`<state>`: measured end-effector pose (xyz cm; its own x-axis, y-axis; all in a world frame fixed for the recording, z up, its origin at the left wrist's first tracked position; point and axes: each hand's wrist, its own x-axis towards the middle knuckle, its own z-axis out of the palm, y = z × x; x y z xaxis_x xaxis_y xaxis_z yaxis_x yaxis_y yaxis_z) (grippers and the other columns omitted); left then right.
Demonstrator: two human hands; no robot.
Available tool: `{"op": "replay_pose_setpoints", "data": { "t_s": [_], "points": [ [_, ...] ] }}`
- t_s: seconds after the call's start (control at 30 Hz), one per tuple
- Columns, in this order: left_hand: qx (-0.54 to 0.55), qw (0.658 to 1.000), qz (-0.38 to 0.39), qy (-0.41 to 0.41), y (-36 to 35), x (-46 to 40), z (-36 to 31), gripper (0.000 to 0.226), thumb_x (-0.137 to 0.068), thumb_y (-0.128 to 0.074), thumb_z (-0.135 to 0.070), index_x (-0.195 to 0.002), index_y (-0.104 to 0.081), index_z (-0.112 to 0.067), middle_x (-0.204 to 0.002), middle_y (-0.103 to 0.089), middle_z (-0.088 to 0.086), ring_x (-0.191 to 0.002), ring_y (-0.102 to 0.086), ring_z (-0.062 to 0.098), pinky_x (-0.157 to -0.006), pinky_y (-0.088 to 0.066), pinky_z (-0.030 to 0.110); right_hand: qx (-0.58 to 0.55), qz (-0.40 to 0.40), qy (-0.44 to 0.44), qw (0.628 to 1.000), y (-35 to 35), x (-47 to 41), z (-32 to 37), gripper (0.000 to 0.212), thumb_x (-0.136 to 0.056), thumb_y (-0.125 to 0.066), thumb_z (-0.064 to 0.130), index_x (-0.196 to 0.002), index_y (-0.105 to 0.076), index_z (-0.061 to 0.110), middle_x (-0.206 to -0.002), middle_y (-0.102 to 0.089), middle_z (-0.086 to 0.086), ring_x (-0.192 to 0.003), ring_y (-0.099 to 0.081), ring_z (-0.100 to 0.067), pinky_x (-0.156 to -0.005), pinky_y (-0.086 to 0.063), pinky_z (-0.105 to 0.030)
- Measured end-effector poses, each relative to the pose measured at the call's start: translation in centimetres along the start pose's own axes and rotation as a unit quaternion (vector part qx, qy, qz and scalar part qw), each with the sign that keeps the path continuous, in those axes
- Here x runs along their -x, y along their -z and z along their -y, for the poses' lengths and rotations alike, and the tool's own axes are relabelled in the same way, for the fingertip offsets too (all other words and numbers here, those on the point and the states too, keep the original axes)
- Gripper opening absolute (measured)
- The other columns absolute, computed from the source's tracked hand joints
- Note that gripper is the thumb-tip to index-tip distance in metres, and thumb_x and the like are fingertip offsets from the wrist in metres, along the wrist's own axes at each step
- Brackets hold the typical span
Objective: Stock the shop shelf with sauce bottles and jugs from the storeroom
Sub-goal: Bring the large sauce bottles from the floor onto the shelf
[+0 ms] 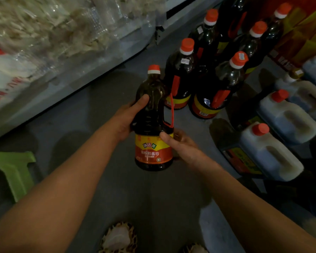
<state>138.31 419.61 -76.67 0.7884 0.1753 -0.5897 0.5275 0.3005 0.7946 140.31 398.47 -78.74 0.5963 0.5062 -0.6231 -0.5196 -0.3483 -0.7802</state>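
I hold a dark soy sauce bottle with a red cap and a red-and-yellow label above the grey floor, in the middle of the view. My left hand grips its upper body from the left, thumb across the front. My right hand grips the lower body at the label from the right. Several more dark bottles with orange-red caps stand on the floor just beyond it. Three white jugs with red caps lie in a row at the right.
Clear plastic bags of pale goods fill a low shelf at the upper left. A green plastic stool stands at the left edge. Yellow and red cartons sit at the top right. My patterned slippers show at the bottom.
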Motion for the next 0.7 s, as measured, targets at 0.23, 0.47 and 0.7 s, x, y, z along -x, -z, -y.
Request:
{"op": "replay_pose_setpoints", "data": {
  "t_s": [0.23, 0.47, 0.7],
  "points": [
    [0.015, 0.998, -0.047, 0.046, 2.7, -1.6, 1.7, 0.108, -0.040, -0.080, -0.081, -0.129, -0.064, -0.022, -0.119, -0.072, 0.002, -0.113, -0.067, 0.022, -0.101, -0.050, 0.043, -0.004, 0.014, -0.036, 0.999, -2.0, -2.0, -0.3, 0.047, -0.089, -0.063, 0.054, -0.131, -0.052, 0.035, -0.109, -0.062, 0.015, -0.095, -0.061, -0.003, -0.070, -0.047, -0.019],
    [0.095, 0.988, -0.070, 0.102, 3.3, -1.6, 1.9, 0.104, -0.047, -0.083, -0.077, -0.131, -0.062, -0.021, -0.123, -0.070, 0.009, -0.114, -0.067, 0.028, -0.105, -0.047, 0.048, -0.019, 0.010, -0.091, 0.996, -3.2, -2.6, 1.0, 0.047, -0.085, -0.065, 0.059, -0.123, -0.060, 0.031, -0.108, -0.068, 0.010, -0.095, -0.066, -0.007, -0.077, -0.053, -0.023],
    [0.117, 0.981, -0.110, 0.112, 0.1, 5.0, -6.5, 0.088, -0.056, -0.077, -0.067, -0.128, -0.063, -0.018, -0.111, -0.075, 0.005, -0.102, -0.072, 0.021, -0.090, -0.055, 0.037, -0.057, -0.023, -0.104, 0.993, -3.6, 4.2, 7.8, 0.056, -0.075, -0.070, 0.062, -0.120, -0.068, 0.030, -0.109, -0.076, 0.005, -0.098, -0.074, -0.013, -0.083, -0.058, -0.030]
  ]
}}
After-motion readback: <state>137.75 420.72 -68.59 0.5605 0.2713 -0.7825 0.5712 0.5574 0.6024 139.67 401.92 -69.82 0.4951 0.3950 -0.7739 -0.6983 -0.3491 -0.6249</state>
